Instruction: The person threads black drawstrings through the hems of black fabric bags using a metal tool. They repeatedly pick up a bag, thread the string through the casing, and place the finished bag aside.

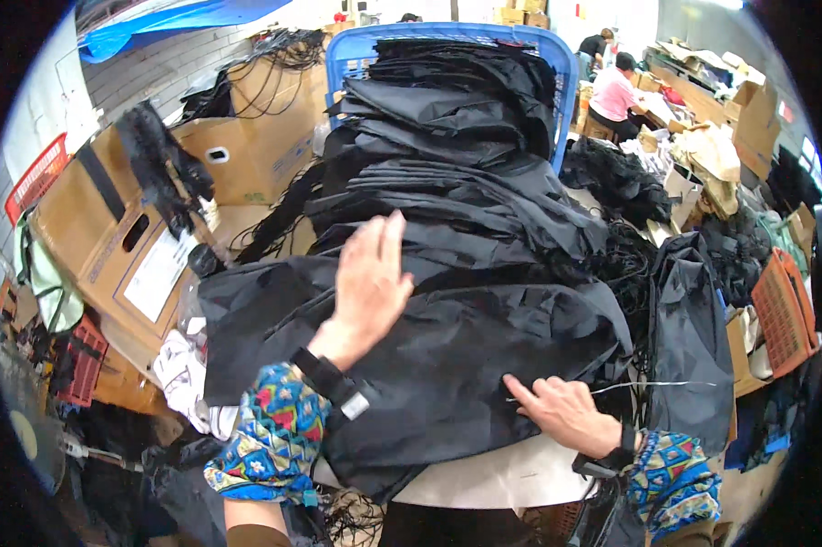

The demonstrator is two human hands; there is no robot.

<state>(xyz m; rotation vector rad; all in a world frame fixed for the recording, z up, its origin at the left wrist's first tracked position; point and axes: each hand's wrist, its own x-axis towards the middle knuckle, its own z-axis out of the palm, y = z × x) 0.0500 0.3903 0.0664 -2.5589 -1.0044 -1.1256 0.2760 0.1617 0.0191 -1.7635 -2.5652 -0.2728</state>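
White tabletop (493,479) bears black fabric (447,392) lying lengthwise left-to-right.

Cloth pile (466,365) mid-frame, on desk (488,480) at lower centre. Basket (568,100) behind pile, top centre. Cardboard box (104,260) left of pile. Left hand (367,287) over mid-pile, right hand (566,415) lower right. Person (614,96) upper right.

We see smooth, faintly glossy black cloth (447,392); around its far end, a blue plastic basket (568,100); to its left, a matt cardboard box (98,260).
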